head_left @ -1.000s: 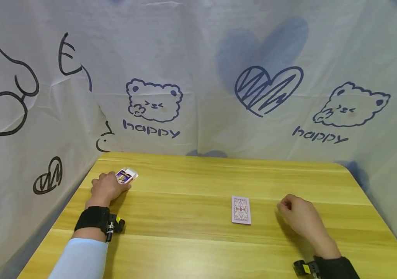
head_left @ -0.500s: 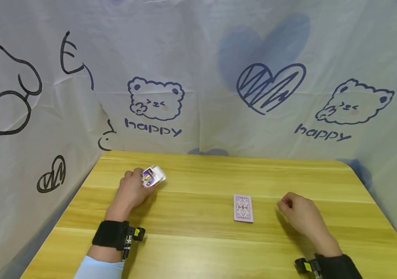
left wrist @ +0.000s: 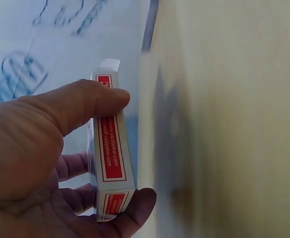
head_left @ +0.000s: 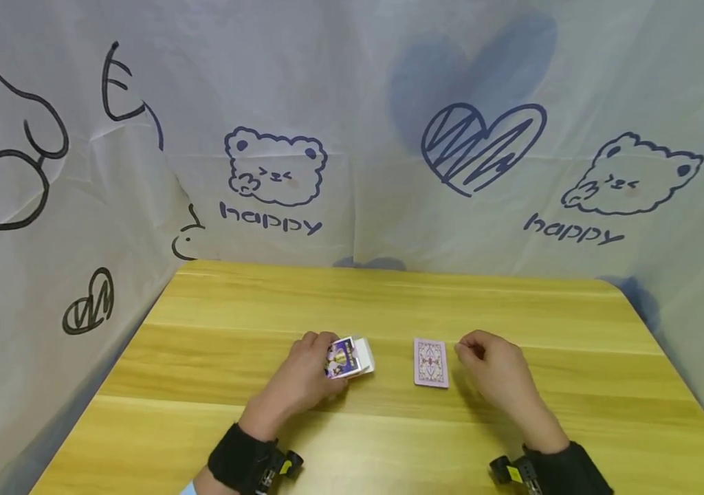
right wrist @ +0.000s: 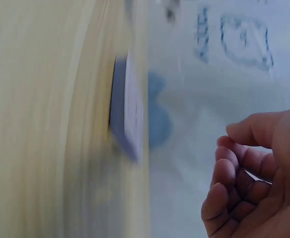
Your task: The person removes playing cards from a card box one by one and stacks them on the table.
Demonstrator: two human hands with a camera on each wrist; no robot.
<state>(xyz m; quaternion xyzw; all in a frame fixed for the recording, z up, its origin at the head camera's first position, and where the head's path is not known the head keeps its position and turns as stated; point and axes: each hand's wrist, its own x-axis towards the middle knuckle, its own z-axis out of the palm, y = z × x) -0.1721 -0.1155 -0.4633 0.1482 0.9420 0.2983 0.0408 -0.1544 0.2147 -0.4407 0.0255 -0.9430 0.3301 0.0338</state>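
Note:
My left hand (head_left: 309, 371) grips a playing-card box (head_left: 347, 357) with a purple picture on its face and a white flap end toward the right. In the left wrist view the thumb lies along the red-printed narrow side of the box (left wrist: 111, 148), the fingers under and behind it; the box is lifted off the table. A deck of playing cards (head_left: 430, 363) lies back up to the right of the box, its stacked edge showing as a thick block (right wrist: 125, 109) in the right wrist view. Just right of the deck, my right hand (head_left: 500, 371) hovers with loosely curled fingers, holding nothing.
The wood-patterned table (head_left: 234, 295) carries the deck. A pale cloth (head_left: 377, 206) with drawn bears and hearts hangs behind the table and along both sides. Each wrist wears a black strap (head_left: 243, 457) with a small camera.
My left hand has carried the card box from the table's far left toward the middle, near the deck. My right hand has shifted left, closer to the deck, which stays put.

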